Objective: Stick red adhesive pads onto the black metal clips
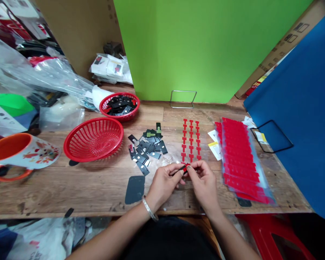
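My left hand (165, 182) pinches a small flat black piece (181, 169) near the front of the wooden table. Against it, my right hand (204, 180) grips a small red T-shaped piece (186, 166), its far end partly hidden by fingers. Just beyond both hands, red T-shaped pieces (191, 141) lie in three columns. To the left is a loose pile of flat black pieces (148, 146), a few with green or red parts. Clear bags of red pieces (238, 155) are stacked on the right.
Two red baskets stand left: a larger one (94, 139) and a smaller one (119, 106) full of black pieces. An orange-and-white mug (38, 151) lies beyond them. A dark pad (134, 189) rests near the front edge. Green (206, 47) and blue (295, 108) panels border the table.
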The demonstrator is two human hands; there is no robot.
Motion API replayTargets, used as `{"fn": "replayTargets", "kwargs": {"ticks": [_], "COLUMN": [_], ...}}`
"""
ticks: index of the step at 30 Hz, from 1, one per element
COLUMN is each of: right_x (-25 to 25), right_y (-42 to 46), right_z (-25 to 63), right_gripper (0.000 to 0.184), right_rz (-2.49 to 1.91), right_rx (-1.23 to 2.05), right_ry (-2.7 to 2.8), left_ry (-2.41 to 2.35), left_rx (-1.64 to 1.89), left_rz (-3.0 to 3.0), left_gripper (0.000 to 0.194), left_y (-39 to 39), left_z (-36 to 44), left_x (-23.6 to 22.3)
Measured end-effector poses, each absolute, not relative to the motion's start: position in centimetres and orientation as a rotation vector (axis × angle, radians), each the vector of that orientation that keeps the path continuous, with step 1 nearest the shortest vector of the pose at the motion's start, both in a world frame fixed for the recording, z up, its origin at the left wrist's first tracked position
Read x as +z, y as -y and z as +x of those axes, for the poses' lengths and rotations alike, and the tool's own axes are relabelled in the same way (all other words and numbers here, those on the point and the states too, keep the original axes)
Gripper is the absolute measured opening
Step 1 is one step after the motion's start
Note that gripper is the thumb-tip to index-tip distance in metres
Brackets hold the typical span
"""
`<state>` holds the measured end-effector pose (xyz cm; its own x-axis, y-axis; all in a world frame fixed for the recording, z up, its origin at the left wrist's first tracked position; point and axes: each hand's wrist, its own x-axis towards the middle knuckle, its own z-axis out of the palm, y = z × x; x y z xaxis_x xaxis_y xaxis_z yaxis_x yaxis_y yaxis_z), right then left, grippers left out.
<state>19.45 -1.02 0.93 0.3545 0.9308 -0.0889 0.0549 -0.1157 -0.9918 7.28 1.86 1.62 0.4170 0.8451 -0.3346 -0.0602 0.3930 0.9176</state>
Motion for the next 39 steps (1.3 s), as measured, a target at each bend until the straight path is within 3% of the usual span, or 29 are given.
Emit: {"fn": "replayTargets", "kwargs": {"ticks": [12, 18, 24, 30, 39], "right_x": [0.1, 0.3, 0.0, -0.1, -1.5], "right_y": [0.6, 0.3, 0.5, 0.1, 0.4], "right_z": [19.3, 19.5, 19.8, 20.1, 20.2], "right_gripper": [0.022, 0.042, 0.021, 0.027, 0.029], "right_rz": [-1.425, -1.229, -1.314, -1.224, -1.358], "right_rx": [1.022, 1.108, 1.225, 1.401, 1.342], "right_ry": [0.741, 0.577, 0.643, 0.540, 0.685], "left_ry": [-1.030, -0.999, -0.985, -0.971, -0.945], "left_rx": [0.782, 0.766, 0.729, 0.708, 0.685], "left_rz": [0.956, 0.945, 0.913, 0.875, 0.890], "left_gripper": [0.027, 0.028, 0.029, 0.026, 0.030], "left_y": [-1.6, -1.8, -1.8, -1.8, -2.3], "left_z": [7.5, 7.4, 7.5, 7.3, 6.3], "left_x": [2.5, 2.1, 2.0, 1.6, 0.8]}}
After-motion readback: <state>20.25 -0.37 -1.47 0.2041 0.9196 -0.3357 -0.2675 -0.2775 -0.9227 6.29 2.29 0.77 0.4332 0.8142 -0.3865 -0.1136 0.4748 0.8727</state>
